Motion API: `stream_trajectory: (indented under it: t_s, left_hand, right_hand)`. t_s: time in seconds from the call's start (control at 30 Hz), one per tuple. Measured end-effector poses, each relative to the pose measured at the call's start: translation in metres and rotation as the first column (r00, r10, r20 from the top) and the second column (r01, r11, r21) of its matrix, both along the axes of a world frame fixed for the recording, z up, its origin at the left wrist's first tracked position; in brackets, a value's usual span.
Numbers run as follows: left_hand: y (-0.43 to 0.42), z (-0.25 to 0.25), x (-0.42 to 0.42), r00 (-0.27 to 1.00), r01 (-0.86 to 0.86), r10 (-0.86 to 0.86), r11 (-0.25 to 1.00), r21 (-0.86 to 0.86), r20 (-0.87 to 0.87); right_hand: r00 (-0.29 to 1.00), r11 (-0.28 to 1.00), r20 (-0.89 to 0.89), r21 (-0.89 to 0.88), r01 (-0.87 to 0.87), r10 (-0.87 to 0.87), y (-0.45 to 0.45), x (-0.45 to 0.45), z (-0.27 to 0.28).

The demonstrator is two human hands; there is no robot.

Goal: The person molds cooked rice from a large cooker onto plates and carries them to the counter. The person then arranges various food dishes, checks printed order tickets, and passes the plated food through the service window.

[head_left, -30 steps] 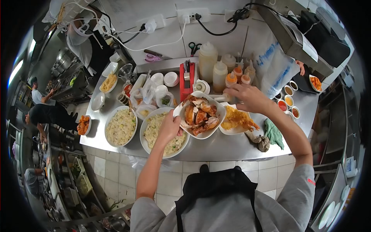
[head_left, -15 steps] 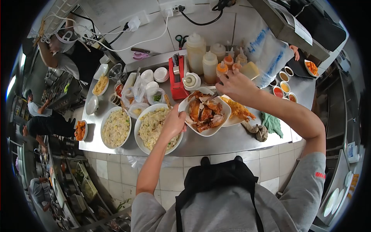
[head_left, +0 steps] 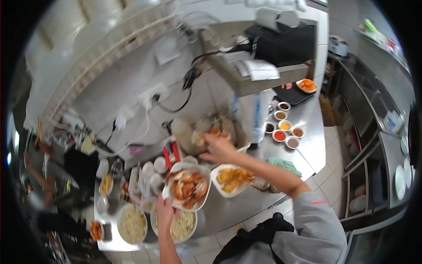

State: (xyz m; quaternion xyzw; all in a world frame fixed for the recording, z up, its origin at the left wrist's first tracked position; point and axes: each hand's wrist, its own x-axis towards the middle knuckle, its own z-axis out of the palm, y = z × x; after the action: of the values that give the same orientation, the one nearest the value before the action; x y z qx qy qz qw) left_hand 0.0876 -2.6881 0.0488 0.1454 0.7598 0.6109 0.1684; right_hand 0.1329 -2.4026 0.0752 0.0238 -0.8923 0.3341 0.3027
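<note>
My left hand (head_left: pixel 166 212) grips the near-left rim of a white bowl (head_left: pixel 205 201) heaped with browned, cut-up chicken (head_left: pixel 189 187), tilted above a dish of pale rice (head_left: pixel 182 225). My right hand (head_left: pixel 220 149) is beyond the bowl, beside the squeeze bottles (head_left: pixel 200 138). Its fingers are bent but blurred, so I cannot make out what they hold. Just right of the bowl is a white dish (head_left: pixel 239 190) of golden fried food (head_left: pixel 233 177). A second rice dish (head_left: pixel 132 224) is farther left.
Small sauce cups (head_left: pixel 285 126) and a green cloth (head_left: pixel 285 166) are at the right. A red holder (head_left: pixel 170 152) stands by the wall. A metal shelf (head_left: pixel 259 86) juts overhead. Another person's arm (head_left: pixel 38 174) shows at far left, and their fingers (head_left: pixel 286 86) or another's near the black tray (head_left: pixel 299 96).
The view has swung right and blurred. Half a second ago my right hand held a squeeze bottle with its tip over the chicken; now the hand is farther back. My left hand keeps the bowl.
</note>
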Motion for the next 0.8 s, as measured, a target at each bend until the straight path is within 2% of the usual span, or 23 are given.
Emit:
stream_trajectory:
  t_s: [0.03,0.1,0.23,0.37,0.4,0.5,0.53,0.6,0.63,0.67,0.7,0.73,0.77,0.8]
  left_hand:
    - [-0.002,0.007,0.003,1.000,-0.007,0.007,1.000,0.005,0.009]
    - [-0.008,0.008,0.001,1.000,-0.013,0.012,0.999,-0.042,-0.009]
    - [-0.013,0.009,0.009,0.999,-0.033,0.033,0.997,-0.066,0.004]
    - [-0.010,0.014,0.025,1.000,-0.005,0.008,0.992,-0.124,0.026]
    - [-0.008,0.015,0.030,0.999,0.004,0.000,0.992,-0.126,0.033]
    - [0.000,0.013,0.041,0.997,0.068,-0.062,0.992,-0.107,0.054]
    - [0.005,0.015,0.046,0.994,0.100,-0.096,0.991,-0.092,0.050]
    - [0.022,0.022,0.061,0.987,0.157,-0.153,0.985,-0.066,0.055]
    - [0.033,0.023,0.068,0.984,0.168,-0.163,0.983,-0.075,0.073]
    - [0.047,0.026,0.075,0.981,0.179,-0.172,0.980,-0.082,0.088]
    - [0.063,0.028,0.082,0.979,0.188,-0.179,0.978,-0.086,0.102]
    - [0.081,0.031,0.093,0.979,0.191,-0.179,0.972,-0.136,0.094]
    - [0.100,0.032,0.101,0.968,0.240,-0.228,0.962,-0.128,0.101]
    - [0.121,0.029,0.109,0.955,0.287,-0.274,0.950,-0.123,0.110]
  right_hand:
    - [0.997,0.996,-0.068,-0.087,0.028,-0.034,-0.007,-0.012,-0.008]
    - [0.977,0.992,-0.205,-0.121,0.038,-0.062,-0.014,-0.037,-0.037]
    - [0.972,0.975,-0.086,-0.040,0.217,-0.220,-0.024,-0.046,-0.065]
    - [0.955,0.957,0.132,0.159,0.243,-0.265,-0.026,-0.055,-0.086]
    - [0.950,0.945,0.133,0.211,0.252,-0.283,-0.027,-0.056,-0.087]
    - [0.961,0.933,-0.008,0.237,0.270,-0.276,-0.015,-0.048,-0.091]
    - [0.952,0.949,0.053,0.119,0.292,-0.300,-0.013,-0.025,-0.068]
    - [0.946,0.954,-0.124,-0.032,0.299,-0.301,0.010,0.035,-0.036]
    - [0.936,0.946,-0.143,-0.079,0.314,-0.322,0.029,0.063,-0.033]
    - [0.938,0.936,-0.040,-0.098,0.339,-0.344,0.048,0.096,-0.027]
    - [0.930,0.935,0.159,-0.071,0.347,-0.333,0.076,0.121,-0.043]
    - [0.917,0.946,0.295,-0.095,0.309,-0.270,0.102,0.152,-0.046]
    - [0.883,0.947,0.449,-0.201,0.250,-0.138,0.129,0.182,-0.048]
    - [0.878,0.924,0.457,-0.259,0.282,-0.140,0.153,0.210,-0.060]
